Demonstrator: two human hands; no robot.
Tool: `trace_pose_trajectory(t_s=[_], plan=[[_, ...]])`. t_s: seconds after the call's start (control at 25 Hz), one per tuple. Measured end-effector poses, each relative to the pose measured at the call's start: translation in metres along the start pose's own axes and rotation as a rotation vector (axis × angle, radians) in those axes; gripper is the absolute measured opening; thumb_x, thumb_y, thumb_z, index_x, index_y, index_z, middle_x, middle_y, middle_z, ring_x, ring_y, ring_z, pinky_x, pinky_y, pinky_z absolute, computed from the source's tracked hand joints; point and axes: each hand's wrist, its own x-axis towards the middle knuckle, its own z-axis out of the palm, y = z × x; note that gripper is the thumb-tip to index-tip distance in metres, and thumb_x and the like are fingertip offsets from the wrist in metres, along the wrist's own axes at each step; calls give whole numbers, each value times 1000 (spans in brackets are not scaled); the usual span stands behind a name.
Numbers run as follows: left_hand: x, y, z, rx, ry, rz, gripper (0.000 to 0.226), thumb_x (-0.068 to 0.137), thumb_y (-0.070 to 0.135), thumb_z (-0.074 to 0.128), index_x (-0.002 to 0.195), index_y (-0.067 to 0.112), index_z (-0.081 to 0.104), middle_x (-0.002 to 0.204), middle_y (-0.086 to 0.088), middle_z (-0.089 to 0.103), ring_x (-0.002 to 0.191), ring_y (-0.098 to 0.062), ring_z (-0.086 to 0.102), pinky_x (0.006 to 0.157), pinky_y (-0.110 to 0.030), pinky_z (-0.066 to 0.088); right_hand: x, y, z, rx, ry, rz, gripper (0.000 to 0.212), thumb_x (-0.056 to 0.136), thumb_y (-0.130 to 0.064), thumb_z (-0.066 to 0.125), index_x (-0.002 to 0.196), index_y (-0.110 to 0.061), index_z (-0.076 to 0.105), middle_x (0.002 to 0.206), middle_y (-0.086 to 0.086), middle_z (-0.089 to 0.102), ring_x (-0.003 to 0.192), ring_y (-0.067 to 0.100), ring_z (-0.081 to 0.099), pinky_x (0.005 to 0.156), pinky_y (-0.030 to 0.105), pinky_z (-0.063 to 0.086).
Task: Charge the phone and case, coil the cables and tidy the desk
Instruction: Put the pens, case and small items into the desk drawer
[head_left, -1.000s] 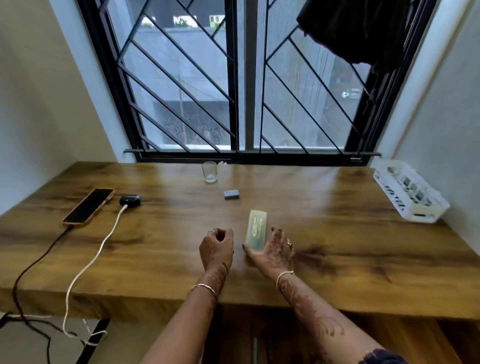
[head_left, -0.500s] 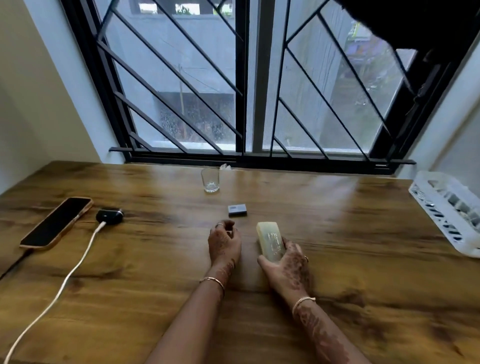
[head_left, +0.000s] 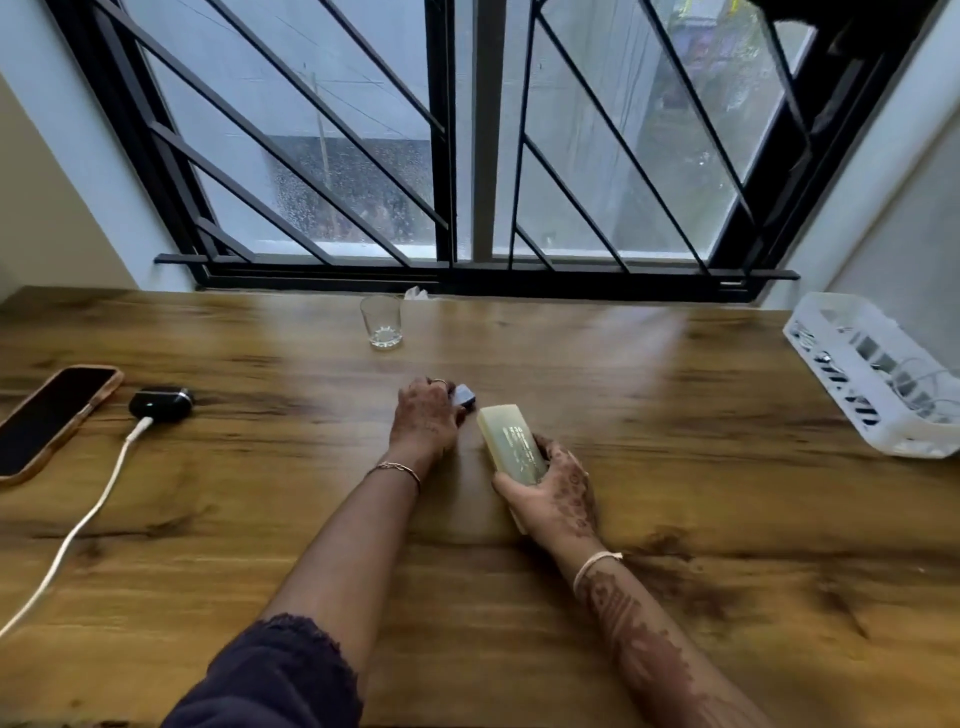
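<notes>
from here i read the desk (head_left: 675, 519) as brown wood grain with a soft sheen. the glass (head_left: 382, 322) is clear and smooth. the phone (head_left: 49, 415) screen and charging case (head_left: 161, 402) are glossy black, the cable (head_left: 78, 525) smooth white. the basket (head_left: 852, 395) is white plastic, the window bars (head_left: 311, 171) matt black metal, the sleeve (head_left: 275, 675) dark frayed cloth, the box (head_left: 511, 444) pale cloudy plastic. the block (head_left: 465, 397) is grey, too blurred to judge.

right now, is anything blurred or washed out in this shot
Head view: daylight through the window lays a pale glare streak on the desk; the left hand and the grey block it meets look slightly blurred; the pale green box in the right hand is sharper; the wide lens bows the walls.
</notes>
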Motion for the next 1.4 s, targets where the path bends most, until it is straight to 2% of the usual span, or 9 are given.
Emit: trace_pose_trajectory(t_s=[0.12,0.4,0.6,0.76,0.92,1.16,1.4], plan=[[-39,9,-3,-93,-36,22,34,92,25,54,125,19,58,121,-14,52,116,-36,47,101,-36,37,-20,6,-19,37,2,34,74,55,-50,69,123,-26,58,116,-4,63,107,17,61,94,32,50],[-151,49,-3,-159,-51,113,36,85,22,66,121,21,62,116,-12,58,112,-32,52,99,-35,41,-89,49,-90,14,25,43,68,63,-43,75,124,-23,55,118,1,62,107,20,60,94,37,51],[-242,80,11,-184,-92,160,40,83,24,69,123,19,63,116,-12,61,110,-29,55,97,-31,42,-159,88,-144,21,47,73,67,66,-38,78,125,-22,53,121,0,60,108,18,59,93,32,50],[-311,92,35,-236,-218,154,42,82,25,70,123,23,61,117,-6,58,113,-23,54,98,-37,48,-215,125,-174,13,24,102,66,68,-34,80,124,-16,50,120,1,56,108,16,54,89,26,46],[-365,92,61,-191,-193,183,41,80,22,73,119,22,64,117,-2,59,112,-20,54,94,-33,49,-235,164,-181,-89,1,213,70,67,-37,79,124,-15,45,126,5,50,116,22,52,92,34,46],[-395,79,99,-10,-467,126,44,83,25,70,126,26,60,127,-2,52,122,-22,49,100,-32,46,-234,193,-168,-235,-24,394,78,67,-44,78,129,-11,44,133,11,49,124,31,48,101,40,43],[-399,75,108,49,-524,160,40,84,25,67,123,28,61,127,-1,54,118,-22,52,96,-31,48,-237,207,-153,-254,-24,437,77,69,-40,78,131,-9,42,133,12,50,124,32,49,100,42,45]])
